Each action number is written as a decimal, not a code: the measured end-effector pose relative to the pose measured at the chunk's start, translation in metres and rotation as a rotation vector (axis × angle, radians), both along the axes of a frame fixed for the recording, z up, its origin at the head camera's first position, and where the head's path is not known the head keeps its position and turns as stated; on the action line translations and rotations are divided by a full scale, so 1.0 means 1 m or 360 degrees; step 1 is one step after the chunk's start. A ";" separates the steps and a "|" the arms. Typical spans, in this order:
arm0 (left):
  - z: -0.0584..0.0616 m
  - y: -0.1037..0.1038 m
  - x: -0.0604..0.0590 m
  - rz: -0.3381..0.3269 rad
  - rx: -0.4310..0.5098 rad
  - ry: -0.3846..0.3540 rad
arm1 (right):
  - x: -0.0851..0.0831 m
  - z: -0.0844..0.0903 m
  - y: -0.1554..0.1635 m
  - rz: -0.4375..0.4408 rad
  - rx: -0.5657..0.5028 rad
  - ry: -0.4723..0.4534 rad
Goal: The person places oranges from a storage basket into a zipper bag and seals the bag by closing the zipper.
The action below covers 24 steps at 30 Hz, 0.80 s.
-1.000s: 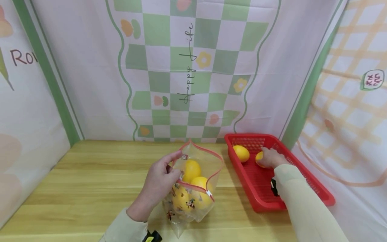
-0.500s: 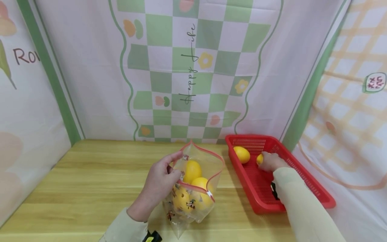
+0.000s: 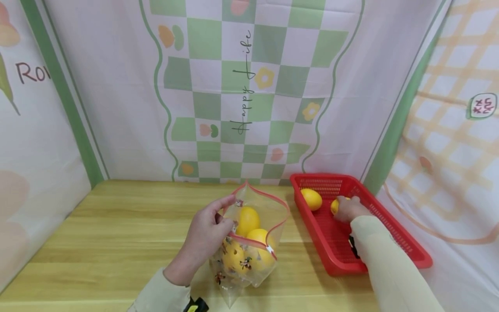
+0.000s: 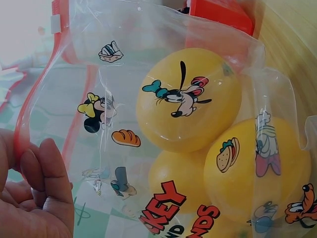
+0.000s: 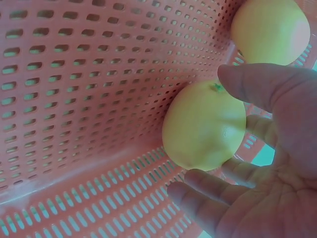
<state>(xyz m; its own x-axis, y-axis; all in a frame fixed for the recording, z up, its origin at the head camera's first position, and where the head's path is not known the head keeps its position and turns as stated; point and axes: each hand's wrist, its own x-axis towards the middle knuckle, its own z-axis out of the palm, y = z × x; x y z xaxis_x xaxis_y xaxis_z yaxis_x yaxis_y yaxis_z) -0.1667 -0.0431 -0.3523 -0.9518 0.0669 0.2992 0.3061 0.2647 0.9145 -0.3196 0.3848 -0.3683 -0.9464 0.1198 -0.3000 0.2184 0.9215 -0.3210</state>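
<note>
Yellow lemon in the basket, head view: a round yellow lemon (image 3: pixel 334 206) lies at the far end of the red perforated plastic basket (image 3: pixel 393 242), with the right hand (image 3: pixel 348 209) laid over it and hiding most of it.
Second lemon, head view: another yellow lemon (image 3: pixel 312 199) lies just to the left in the same basket, apart from the hand.
Bag, head view: a clear zip bag with a red seal strip and cartoon prints (image 3: pixel 253 236) stands on the light wooden counter (image 3: pixel 117 242), left of the basket, mouth open, with yellow lemons inside.
Left hand, head view: the left hand (image 3: pixel 204 238) pinches the near-left rim of the bag between thumb and fingers.
Left wrist view: fingers (image 4: pixel 47 178) curl round the red seal strip; three lemons (image 4: pixel 188 106) press against the printed film.
Right wrist view: thumb and fingers (image 5: pixel 213 191) curve round the lemon (image 5: pixel 204 125) in a loose cup, touching it; it rests against the basket wall (image 5: pixel 89 89). The other lemon (image 5: pixel 270 29) sits beyond it in the corner.
</note>
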 end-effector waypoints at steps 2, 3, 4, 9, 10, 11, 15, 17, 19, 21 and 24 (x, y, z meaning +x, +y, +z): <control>0.000 0.000 0.000 0.0004 -0.0001 -0.0004 | -0.001 0.000 -0.002 0.0057 0.0053 0.0017; 0.000 0.000 0.000 0.0006 0.0000 -0.0006 | -0.001 -0.001 -0.002 0.0079 0.0074 0.0024; 0.000 0.000 0.000 0.0008 0.0002 -0.0009 | -0.002 -0.001 -0.002 0.0094 0.0090 0.0032; -0.001 -0.001 0.000 0.0007 0.0020 -0.0020 | -0.006 -0.003 -0.002 0.0071 0.0110 0.0028; -0.001 -0.001 0.000 0.0007 0.0023 -0.0023 | -0.007 -0.003 -0.002 0.0053 0.0099 0.0022; -0.001 -0.001 0.000 0.0006 0.0025 -0.0023 | -0.007 -0.004 -0.002 0.0031 0.0080 0.0014; -0.001 -0.002 0.000 0.0009 0.0026 -0.0021 | -0.005 -0.004 -0.002 -0.0090 -0.0130 -0.0035; -0.002 -0.002 0.000 0.0010 0.0023 -0.0016 | -0.005 -0.004 -0.001 -0.0107 -0.0173 -0.0041; -0.002 -0.002 0.000 0.0009 0.0023 -0.0015 | -0.005 -0.003 -0.001 -0.0105 -0.0171 -0.0031; -0.002 -0.002 -0.001 0.0007 0.0024 -0.0018 | -0.005 -0.003 0.000 -0.0072 -0.0111 -0.0013; -0.002 -0.002 -0.001 0.0008 0.0024 -0.0027 | -0.008 -0.004 0.001 -0.0044 -0.0079 -0.0009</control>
<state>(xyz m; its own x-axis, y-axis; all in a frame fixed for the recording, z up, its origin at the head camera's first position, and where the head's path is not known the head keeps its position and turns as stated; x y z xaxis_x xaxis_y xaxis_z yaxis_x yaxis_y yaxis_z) -0.1674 -0.0454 -0.3544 -0.9570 0.0577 0.2842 0.2894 0.2523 0.9234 -0.3272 0.3855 -0.3721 -0.9412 0.1307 -0.3115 0.2454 0.8982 -0.3647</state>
